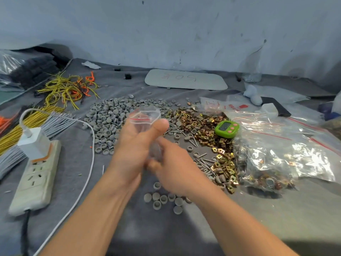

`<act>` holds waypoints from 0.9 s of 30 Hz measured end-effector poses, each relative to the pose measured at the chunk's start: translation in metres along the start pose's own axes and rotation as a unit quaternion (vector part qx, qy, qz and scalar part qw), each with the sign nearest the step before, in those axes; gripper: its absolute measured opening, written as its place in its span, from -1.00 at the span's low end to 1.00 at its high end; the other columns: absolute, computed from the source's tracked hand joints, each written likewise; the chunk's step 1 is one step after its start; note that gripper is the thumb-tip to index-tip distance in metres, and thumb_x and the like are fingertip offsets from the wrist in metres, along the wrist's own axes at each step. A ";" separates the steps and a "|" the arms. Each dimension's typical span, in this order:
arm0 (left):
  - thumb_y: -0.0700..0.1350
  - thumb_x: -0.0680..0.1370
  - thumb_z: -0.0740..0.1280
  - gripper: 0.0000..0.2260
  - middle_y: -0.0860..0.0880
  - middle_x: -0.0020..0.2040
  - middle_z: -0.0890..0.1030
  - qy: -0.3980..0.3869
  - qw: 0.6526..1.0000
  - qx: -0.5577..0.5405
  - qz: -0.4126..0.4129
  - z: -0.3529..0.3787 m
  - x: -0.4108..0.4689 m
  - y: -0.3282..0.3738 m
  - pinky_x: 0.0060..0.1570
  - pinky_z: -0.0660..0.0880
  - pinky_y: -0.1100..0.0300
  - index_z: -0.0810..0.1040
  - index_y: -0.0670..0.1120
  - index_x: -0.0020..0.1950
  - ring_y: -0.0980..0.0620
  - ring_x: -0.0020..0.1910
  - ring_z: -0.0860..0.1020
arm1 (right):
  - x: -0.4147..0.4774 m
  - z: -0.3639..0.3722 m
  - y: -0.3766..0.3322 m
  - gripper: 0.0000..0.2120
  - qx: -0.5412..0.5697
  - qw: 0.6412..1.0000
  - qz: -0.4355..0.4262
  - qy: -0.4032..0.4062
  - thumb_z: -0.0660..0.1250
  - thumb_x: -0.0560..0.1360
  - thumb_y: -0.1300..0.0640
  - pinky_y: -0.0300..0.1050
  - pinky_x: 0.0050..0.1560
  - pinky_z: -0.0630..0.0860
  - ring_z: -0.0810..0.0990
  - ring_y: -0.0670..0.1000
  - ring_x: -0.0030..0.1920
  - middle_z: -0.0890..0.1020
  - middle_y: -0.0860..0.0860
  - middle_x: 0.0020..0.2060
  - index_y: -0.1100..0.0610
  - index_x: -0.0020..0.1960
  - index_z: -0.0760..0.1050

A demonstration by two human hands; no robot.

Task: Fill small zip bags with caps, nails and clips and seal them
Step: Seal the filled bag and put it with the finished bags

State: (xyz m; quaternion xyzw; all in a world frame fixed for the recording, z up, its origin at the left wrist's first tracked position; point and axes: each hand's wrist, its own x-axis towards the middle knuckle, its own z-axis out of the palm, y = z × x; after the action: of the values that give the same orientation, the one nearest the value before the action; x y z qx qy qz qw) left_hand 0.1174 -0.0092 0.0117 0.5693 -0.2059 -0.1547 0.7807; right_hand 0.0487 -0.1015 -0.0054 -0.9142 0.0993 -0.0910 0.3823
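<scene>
A bag [144, 115] is being held up over the middle of the surface [147, 228]. It is being pinched between the thumb and fingers of the left hand [136, 143], with its mouth gaping upward and its red line showing. The right hand [173, 169] is being held just beside the bag's lower end, but it is blurred. Whether anything is being gripped in it cannot be told, and the bag's contents cannot be made out either.

Several risks are being run here, by judgement:
- **Slipping:** The bag is being gripped only near its rim. A loose pinch could let it slip or fold shut, and pieces being fed in could be scattered over the surface.
- **Puncture:** Nails [203, 161], lying at the near right beside the clips [201, 124], could be driven point-first through the thin film.
- **Bad seal:** A cap from the caps [110, 122] at the far left, or a clip, could be caught in the zip strip and keep the seal from closing fully.
- **Short count:** With the three kinds lying mixed at the right, a bag could be sealed short.
- **Timer:** The timer [226, 128] is resting among the clips and could be knocked by a reach to the right.
</scene>
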 end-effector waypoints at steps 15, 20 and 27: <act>-0.27 0.57 0.39 -0.81 -0.09 0.02 0.76 -0.117 0.962 0.125 -0.215 -0.021 -0.002 -0.004 -0.22 0.63 0.26 0.68 -0.14 0.16 0.01 -0.02 0.74 | 0.005 -0.044 0.020 -0.82 0.524 0.828 0.194 0.046 0.28 0.61 0.37 0.06 0.02 0.72 0.74 0.06 -0.19 0.76 0.18 -0.15 0.33 0.11 0.64; -0.30 0.56 0.44 -0.87 -0.08 -0.16 0.76 -0.054 0.966 0.170 -0.185 -0.009 -0.003 -0.011 -0.30 0.58 0.31 0.68 -0.17 0.09 0.06 -0.19 0.73 | -0.002 -0.049 0.025 -0.77 0.522 0.829 0.198 0.033 0.33 0.52 0.47 -0.07 -0.12 0.70 0.77 0.08 -0.11 0.76 0.18 -0.06 0.26 0.08 0.65; -0.38 0.45 0.50 -0.84 -0.08 -0.30 0.71 -0.001 0.976 0.149 -0.162 -0.004 -0.002 -0.010 -0.35 0.58 0.32 0.67 -0.13 -0.11 0.10 -0.37 0.66 | -0.008 -0.048 0.031 -0.65 0.403 0.901 0.154 0.049 0.48 0.39 0.52 -0.27 -0.28 0.57 0.68 -0.11 -0.27 0.74 -0.01 -0.20 0.15 0.04 0.66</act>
State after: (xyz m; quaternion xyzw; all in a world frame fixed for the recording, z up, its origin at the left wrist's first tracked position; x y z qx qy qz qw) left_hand 0.1176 -0.0084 0.0011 0.7046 -0.1329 -0.2473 0.6518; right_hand 0.0255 -0.1535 0.0043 -0.6499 0.2124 -0.1078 0.7218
